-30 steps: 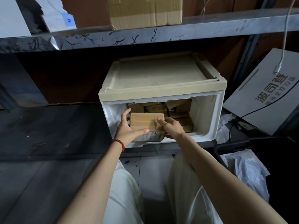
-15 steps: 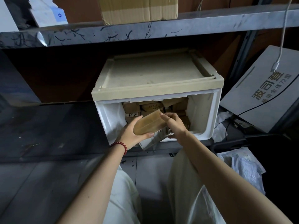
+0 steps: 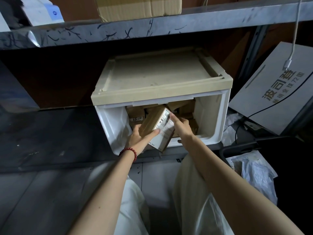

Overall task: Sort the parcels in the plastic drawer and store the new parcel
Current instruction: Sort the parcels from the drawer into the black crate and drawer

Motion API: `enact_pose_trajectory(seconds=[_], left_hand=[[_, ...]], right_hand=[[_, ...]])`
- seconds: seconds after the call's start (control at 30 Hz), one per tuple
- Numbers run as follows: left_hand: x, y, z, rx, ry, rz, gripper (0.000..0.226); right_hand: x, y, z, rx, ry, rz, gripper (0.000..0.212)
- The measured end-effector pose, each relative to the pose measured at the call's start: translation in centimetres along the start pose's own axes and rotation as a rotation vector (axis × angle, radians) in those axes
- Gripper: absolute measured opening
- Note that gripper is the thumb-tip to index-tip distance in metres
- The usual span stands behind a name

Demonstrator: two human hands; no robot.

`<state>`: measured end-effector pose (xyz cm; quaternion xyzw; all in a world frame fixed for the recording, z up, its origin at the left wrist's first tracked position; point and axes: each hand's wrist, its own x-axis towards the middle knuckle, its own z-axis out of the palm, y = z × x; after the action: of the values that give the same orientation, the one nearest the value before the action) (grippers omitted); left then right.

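Holding a parcel (image 3: 156,128) at the mouth of the plastic drawer (image 3: 218,116), both hands share the load. The left hand (image 3: 138,140) cups the lower brown side with its fingers wrapped around it; the right hand (image 3: 181,126) presses fingertips on the upper edge of the white labelled face. Tilted, the parcel has its top end inside the opening and its bottom corner hanging over the front lip. Behind it, several brown parcels (image 3: 135,112) lie stacked at the back of the drawer. By this evidence, storing is under way but unfinished: the held parcel is not yet set down, and whether the others are sorted cannot be judged. The drawer's interior is dim, its floor hidden by hands and parcel; label print is illegible.
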<state>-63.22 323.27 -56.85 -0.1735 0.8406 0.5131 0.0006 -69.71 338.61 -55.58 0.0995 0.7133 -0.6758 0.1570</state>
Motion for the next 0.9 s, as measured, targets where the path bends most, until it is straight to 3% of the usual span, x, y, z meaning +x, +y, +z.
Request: enact_pose_trajectory(seconds=[0.1, 0.2, 0.47, 0.57, 0.63, 0.73, 0.9], left_hand=[[0.1, 0.0, 0.1, 0.006, -0.004, -0.041, 0.099], [0.2, -0.1, 0.2, 0.085, 0.000, -0.069, 0.106], [0.7, -0.3, -0.2, 0.153, -0.065, -0.084, 0.084], [0.5, 0.2, -0.4, 0.111, -0.107, -0.071, 0.097], [0.1, 0.7, -0.1, 0.042, -0.122, -0.041, 0.090], [0.0, 1.8, 1.1, 0.027, -0.145, -0.006, 0.098], [-0.6, 3.8, 4.6, 0.155, -0.217, 0.027, 0.116]], right_hand=[[-0.2, 0.4, 0.4, 0.017, -0.096, 0.092, 0.067], [-0.1, 0.5, 0.6, -0.003, -0.127, 0.050, 0.051], [0.4, 0.8, 0.4, -0.031, -0.128, -0.024, 0.055], [0.0, 1.1, -0.3, -0.006, -0.146, -0.051, 0.052], [-0.4, 1.2, -1.5, 0.041, -0.137, -0.067, 0.047], [-1.2, 1.1, -3.6, 0.051, -0.110, -0.089, 0.037], [-2.6, 1.6, -7.0, 0.103, -0.098, -0.146, 0.054]])
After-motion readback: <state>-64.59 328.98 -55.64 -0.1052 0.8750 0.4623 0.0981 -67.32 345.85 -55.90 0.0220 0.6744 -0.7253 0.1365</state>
